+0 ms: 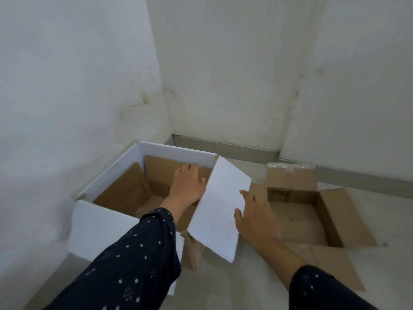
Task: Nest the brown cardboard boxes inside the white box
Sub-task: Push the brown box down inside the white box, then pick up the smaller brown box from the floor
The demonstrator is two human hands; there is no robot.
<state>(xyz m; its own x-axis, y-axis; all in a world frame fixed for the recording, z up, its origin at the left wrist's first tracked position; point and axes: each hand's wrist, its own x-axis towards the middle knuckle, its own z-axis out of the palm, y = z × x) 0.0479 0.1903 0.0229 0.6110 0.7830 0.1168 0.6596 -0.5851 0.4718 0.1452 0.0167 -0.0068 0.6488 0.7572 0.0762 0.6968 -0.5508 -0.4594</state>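
Here we see the white box [107, 182] in the left corner, flaps open, a brown box [134, 193] already nested inside it. Left hand [186, 184] reaches in, fingers together, flat on the brown wall. Right hand [254, 217] presses the white right flap [220, 206], fingers spread. Another open brown box [297, 218] lies on the floor, right.
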